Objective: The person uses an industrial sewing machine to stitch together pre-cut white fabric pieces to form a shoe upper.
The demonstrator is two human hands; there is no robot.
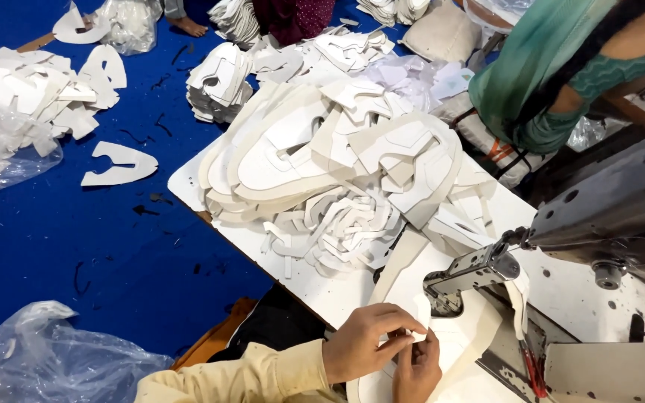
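White cut piece (412,310) is pinched by both hands, left hand (363,339) and right hand (416,369), maybe lining up edges beside the sewing machine (599,224).

heap of white cut pieces (337,172) — table | plastic bags (46,366) — blue floor (76,246)

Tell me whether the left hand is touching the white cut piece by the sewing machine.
Touching. The head view shows the left hand pinching the white cut piece at its lower edge, with the right hand meeting it there too.

Blocked ahead by stacked white cut pieces (337,172), right by sewing machine (599,224); bare tabletop (322,287) strip between.
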